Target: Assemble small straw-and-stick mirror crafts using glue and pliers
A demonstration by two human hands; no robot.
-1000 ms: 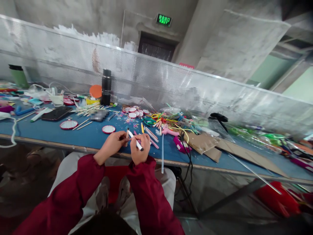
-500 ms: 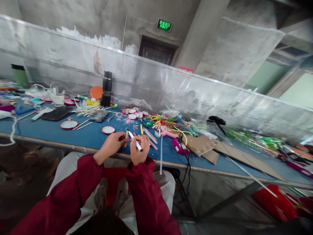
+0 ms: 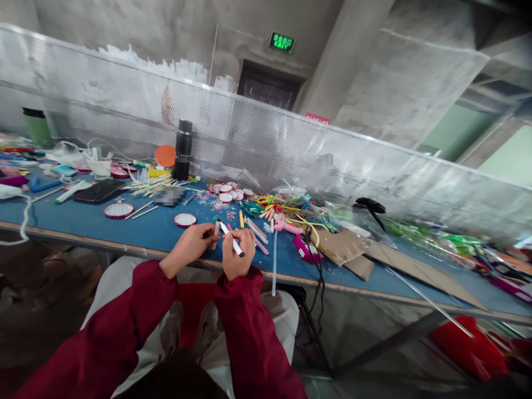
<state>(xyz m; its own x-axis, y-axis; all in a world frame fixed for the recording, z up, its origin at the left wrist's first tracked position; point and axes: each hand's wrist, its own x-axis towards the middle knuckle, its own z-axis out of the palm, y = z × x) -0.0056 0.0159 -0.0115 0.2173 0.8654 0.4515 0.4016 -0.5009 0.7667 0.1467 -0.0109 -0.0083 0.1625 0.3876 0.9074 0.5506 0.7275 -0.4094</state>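
Over the table's front edge, my left hand point(image 3: 192, 245) pinches a short peach-coloured stick point(image 3: 216, 228) with a dark upper end. Close beside it on the right, my right hand point(image 3: 238, 256) is closed around a white marker point(image 3: 236, 245) with a black end pointing down toward me. The marker's upper tip is near the stick; whether they touch I cannot tell. Just beyond my hands lie a round red-rimmed white disc point(image 3: 185, 220), a yellow stick point(image 3: 241, 219) and several pink sticks point(image 3: 261, 246).
The blue table point(image 3: 153, 233) carries a black bottle point(image 3: 183, 149), a phone point(image 3: 100, 190) and wooden sticks point(image 3: 152, 186). To the right are a pink glue gun point(image 3: 286, 225), a clear glue stick point(image 3: 274, 266), a magenta device point(image 3: 306, 248) with a black cable and cardboard point(image 3: 424, 271).
The view has shifted very slightly. Both hands keep their hold on the stick and the marker, with hardly any movement between them.
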